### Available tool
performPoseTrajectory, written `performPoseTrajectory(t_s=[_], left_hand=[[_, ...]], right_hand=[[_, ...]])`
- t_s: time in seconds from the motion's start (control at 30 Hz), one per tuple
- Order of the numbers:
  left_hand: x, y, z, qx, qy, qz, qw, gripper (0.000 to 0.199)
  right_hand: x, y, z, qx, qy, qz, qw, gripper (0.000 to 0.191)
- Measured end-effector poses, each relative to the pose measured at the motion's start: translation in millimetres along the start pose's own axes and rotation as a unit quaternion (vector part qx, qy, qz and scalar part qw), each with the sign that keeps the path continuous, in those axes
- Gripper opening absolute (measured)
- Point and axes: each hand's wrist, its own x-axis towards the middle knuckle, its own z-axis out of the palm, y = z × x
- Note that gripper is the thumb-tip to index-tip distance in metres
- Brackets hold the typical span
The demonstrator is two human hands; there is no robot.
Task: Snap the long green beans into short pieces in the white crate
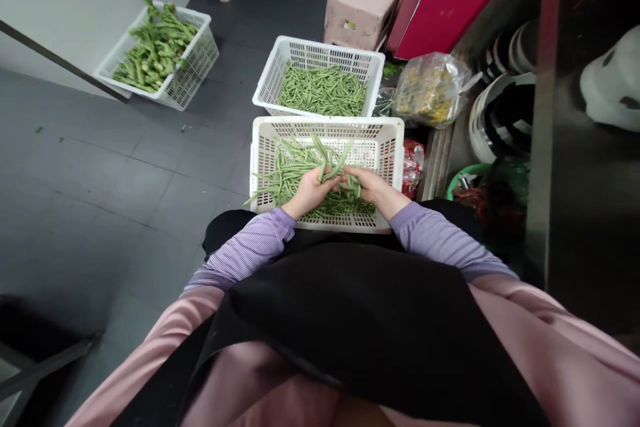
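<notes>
Both my hands are close together over the near white plastic basket (395,147), which holds long green beans (287,177). My left hand (311,192) is closed around green beans (323,159) whose ends stick up past the fingers. Beside it, my right hand (369,185) is closed too, with short pieces of green bean (353,185) at its fingers. The fingertips of the two hands meet or nearly meet. Just beyond stands a second white basket (373,70) with short green bean pieces (323,90) in it.
A third white basket (197,70) with thick green stalks (157,50) stands at the upper left by the wall. Pink stools (363,3) are at the back. On the right are a clear bag of yellowish stuff (433,90), a green tub (463,173) and a shelf with stacked dishes (487,120).
</notes>
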Motion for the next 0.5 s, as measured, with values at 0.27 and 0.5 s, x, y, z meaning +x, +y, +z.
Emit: performPoseTrajectory(t_s=[0.27, 0.5], left_hand=[[3, -22, -0.5, 0.312, -0.014, 0.081, 0.946, 0.01], [10, -22, -3.9, 0.339, 0.044, 0.012, 0.94, 0.014]], right_hand=[[-3, 19, 10, -0.028, -0.109, 0.068, 0.991, 0.01], [-17, 20, 2, 0.001, -0.071, 0.056, 0.996, 0.009]])
